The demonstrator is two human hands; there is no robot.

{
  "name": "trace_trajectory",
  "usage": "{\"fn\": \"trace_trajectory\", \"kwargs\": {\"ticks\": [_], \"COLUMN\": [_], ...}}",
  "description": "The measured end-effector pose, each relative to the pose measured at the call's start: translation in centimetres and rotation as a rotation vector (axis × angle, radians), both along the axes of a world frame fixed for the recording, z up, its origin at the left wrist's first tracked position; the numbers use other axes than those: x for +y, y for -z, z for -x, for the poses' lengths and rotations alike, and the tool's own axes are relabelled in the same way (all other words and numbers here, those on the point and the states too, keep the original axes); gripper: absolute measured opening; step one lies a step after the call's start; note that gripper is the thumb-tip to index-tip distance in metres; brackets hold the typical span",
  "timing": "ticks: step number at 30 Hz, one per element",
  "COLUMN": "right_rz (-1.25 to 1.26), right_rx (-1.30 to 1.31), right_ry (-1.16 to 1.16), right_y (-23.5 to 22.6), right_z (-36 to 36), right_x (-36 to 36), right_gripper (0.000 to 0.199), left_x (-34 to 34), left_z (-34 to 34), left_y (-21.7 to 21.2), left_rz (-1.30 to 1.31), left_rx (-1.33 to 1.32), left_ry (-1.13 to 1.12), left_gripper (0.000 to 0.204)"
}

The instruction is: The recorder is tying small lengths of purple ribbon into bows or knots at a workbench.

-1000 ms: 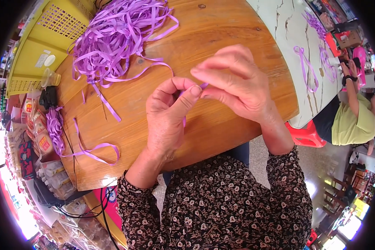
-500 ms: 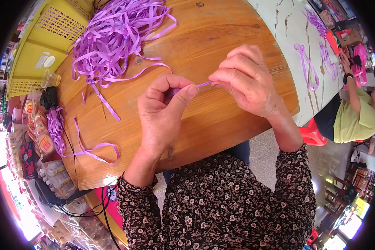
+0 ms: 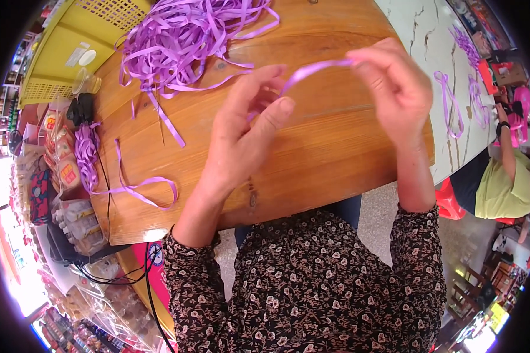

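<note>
The right hand pinches a purple ribbon between thumb and forefinger; at the left hand the thumb and forefinger stand apart, and I cannot tell whether the curled fingers grip the strip that runs in behind them. If they do not, a sharp pull from the right could whip the ribbon free of the left side; a narrow pinch on so slick a strip could slip as well. The ribbon hangs above the bench, arching between the two hands, flat, thin and shiny, pale where it catches the light and blurred along its length; its stretch in the left palm is mostly hidden. Beyond the left hand, a loose strand reaches from the tangled pile toward the fingers and could snag if the hand sweeps that way. The pile, all looped purple strips, sits beside the yellow basket at the bench's far left.
</note>
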State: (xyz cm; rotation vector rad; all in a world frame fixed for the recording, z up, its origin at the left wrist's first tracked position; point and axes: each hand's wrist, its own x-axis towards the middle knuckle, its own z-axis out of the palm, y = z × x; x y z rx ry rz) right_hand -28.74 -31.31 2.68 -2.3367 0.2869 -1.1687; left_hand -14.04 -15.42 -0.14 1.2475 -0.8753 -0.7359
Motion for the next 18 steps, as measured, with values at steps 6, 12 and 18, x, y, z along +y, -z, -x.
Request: {"fn": "trace_trajectory", "kwargs": {"ticks": [6,12,18], "right_rz": [0.447,0.3,0.284], "right_rx": [0.3,0.341,0.386], "right_ry": [0.288,-0.16,-0.257], "right_y": [2.1,4.3,5.9], "right_z": [0.1,-2.8,-3.7], "right_x": [-2.9,3.0,6.0], "right_gripper": [0.022,0.033,0.023], "left_x": [4.8,5.3,2.8], "left_z": [-3.0,-2.9,-2.7], "left_y": [0.3,2.0,1.9], "left_rz": [-0.176,-0.24,-0.098], "left_rx": [-0.724,-0.863,-1.159], "left_ry": [-0.261,-0.17,-0.006], "left_gripper": [0.029,0.03,0.036]}}
